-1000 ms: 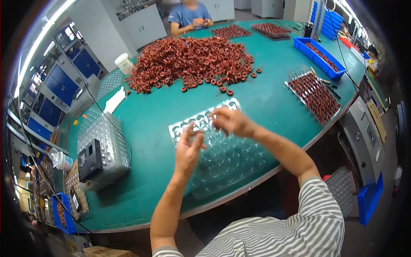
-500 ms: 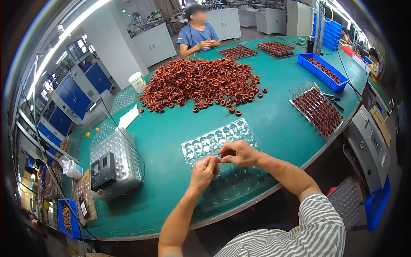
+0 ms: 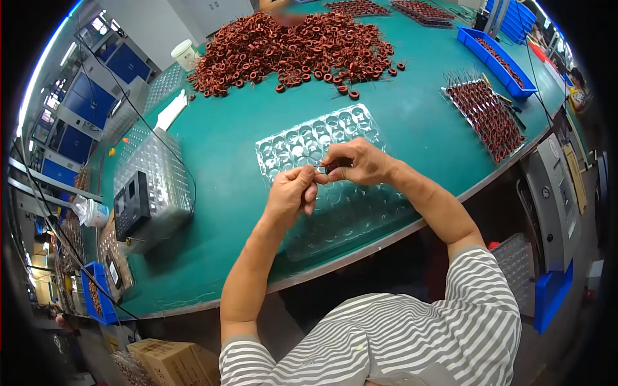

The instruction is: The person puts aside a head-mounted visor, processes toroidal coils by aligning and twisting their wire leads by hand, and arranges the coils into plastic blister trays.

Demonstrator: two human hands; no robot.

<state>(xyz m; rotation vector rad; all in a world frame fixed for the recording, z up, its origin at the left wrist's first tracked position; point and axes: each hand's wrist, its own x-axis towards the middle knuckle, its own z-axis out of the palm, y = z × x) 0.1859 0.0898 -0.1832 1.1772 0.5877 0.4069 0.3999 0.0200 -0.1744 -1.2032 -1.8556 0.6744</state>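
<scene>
My right hand (image 3: 358, 162) is closed round a small dark red ring part (image 3: 332, 167), mostly hidden by the fingers. My left hand (image 3: 293, 190) pinches at the part's thin wire, its fingertips close beside those of my right hand. Both hands are above a clear plastic tray (image 3: 283, 149) with round pockets, which lies on the green table (image 3: 225, 154). Beyond the tray is a large heap of red ring parts (image 3: 290, 48) with wire ends.
A stack of clear trays (image 3: 158, 193) with a black device (image 3: 132, 204) stands at left. A filled tray (image 3: 486, 119) and a blue bin (image 3: 496, 61) are at right. A white cup (image 3: 185, 55) stands by the heap.
My hands were apart with fingers spread, then came together over the tray, and they remain together. The camera view has shifted, and the co-worker across the table is now mostly out of view.
</scene>
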